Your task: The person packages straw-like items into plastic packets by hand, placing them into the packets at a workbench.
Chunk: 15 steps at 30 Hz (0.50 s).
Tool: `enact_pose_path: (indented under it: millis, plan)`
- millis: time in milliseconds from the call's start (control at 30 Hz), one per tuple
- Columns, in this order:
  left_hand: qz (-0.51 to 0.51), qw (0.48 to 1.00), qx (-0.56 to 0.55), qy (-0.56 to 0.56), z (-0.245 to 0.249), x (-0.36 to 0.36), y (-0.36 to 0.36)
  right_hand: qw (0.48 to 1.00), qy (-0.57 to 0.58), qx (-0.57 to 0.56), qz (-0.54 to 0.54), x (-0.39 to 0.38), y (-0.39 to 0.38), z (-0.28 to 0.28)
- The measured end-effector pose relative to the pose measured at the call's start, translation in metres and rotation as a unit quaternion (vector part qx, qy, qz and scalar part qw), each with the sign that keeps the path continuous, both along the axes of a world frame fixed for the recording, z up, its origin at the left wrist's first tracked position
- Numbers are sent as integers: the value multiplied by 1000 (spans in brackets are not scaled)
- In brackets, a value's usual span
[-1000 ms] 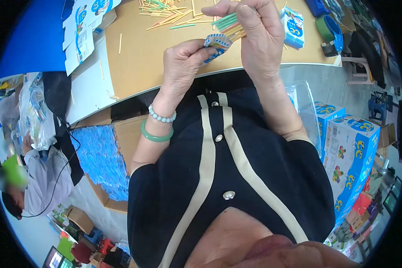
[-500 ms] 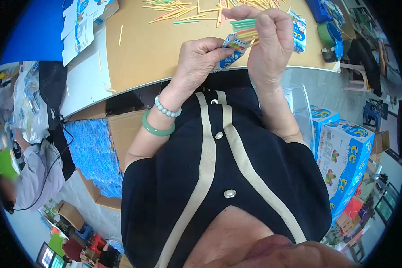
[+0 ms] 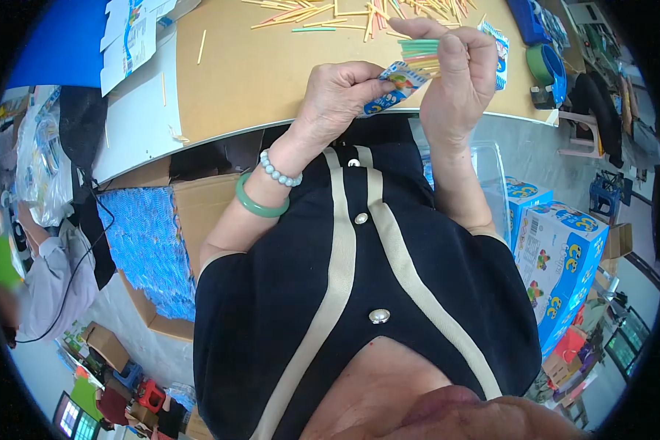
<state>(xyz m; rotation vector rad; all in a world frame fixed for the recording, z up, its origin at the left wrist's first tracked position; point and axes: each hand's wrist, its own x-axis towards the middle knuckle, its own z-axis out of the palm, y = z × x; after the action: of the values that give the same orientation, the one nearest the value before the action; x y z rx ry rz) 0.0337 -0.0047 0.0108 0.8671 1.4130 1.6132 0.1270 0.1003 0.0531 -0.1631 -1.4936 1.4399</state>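
Pinched in my left hand (image 3: 341, 99) is a small blue and white printed packet (image 3: 397, 86), tilted with its upper end toward the right. My right hand (image 3: 458, 84) is closed on a bundle of thin green, pink and yellow sticks (image 3: 420, 53). The ends of the sticks meet the packet's upper edge; whether they are inside it is hard to tell. Many loose yellow and pink sticks (image 3: 308, 13) lie on the brown tabletop (image 3: 249, 81) beyond my hands. Another blue and white packet (image 3: 501, 59) lies just right of my right hand.
A tape dispenser (image 3: 546, 77) sits at the table's right. An unfolded printed carton (image 3: 136, 44) lies at the left. Below the table are a carton full of blue packets (image 3: 147, 249), a clear bin (image 3: 491, 169) and printed boxes (image 3: 557, 257). Another person's sleeve (image 3: 59, 279) shows at left.
Both hands, with the packet and the sticks, appear slightly farther right in the view. The packet's printed face is turned more toward the camera. The whole view has shifted a little.
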Motion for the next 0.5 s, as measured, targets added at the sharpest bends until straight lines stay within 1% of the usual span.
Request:
enact_pose_path:
  millis: [100,200,267,300,367,400,500]
  plan:
    - [-2,1000,-4,-15,-1,0,1,997,-65,44,-19,9,6,-7]
    - [-3,1000,-5,-21,-1,1,0,996,-79,43,-19,15,7,-9]
    - [-9,999,5,-47,-2,2,0,995,-84,41,-21,19,9,-10]
    - [-12,998,10,-60,-2,2,0,996,-87,17,14,22,13,-10]
    - [-18,999,6,-51,-4,0,-1,992,-91,-30,84,26,21,-10]
    - [-22,999,3,-43,-5,-1,-3,992,-90,-31,82,27,24,-10]
    - [-26,999,2,-35,-4,0,-4,982,-78,-32,171,29,31,-10]
